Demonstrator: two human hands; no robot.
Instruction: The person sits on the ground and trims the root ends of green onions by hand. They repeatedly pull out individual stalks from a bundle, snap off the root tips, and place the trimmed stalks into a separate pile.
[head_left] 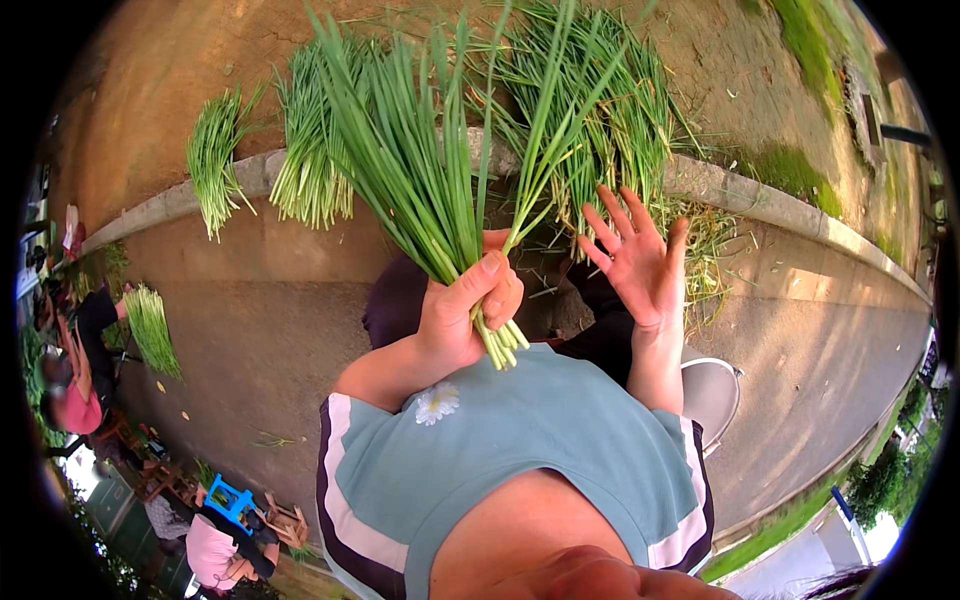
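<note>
My left hand (470, 300) grips a bunch of long flat green stems (420, 170) in front of my chest, pale cut ends below the fist and leaves fanning upward, a few thinner stalks leaning right. Slightly right of it, my right hand (635, 260) is held open, palm showing and fingers spread, with nothing in it. Behind that hand lies a large tangled pile of similar greens (600, 90) across the curb, with loose yellowish scraps (705, 285) at its right side.
Two tidier piles (312, 170) (215, 160) of greens lie on the curb (750, 200) at left. A metal basin (710, 395) is beside my right elbow. At far left, people (80, 400) (215, 545) are near another bundle (150, 330) and small stools, one blue (230, 500).
</note>
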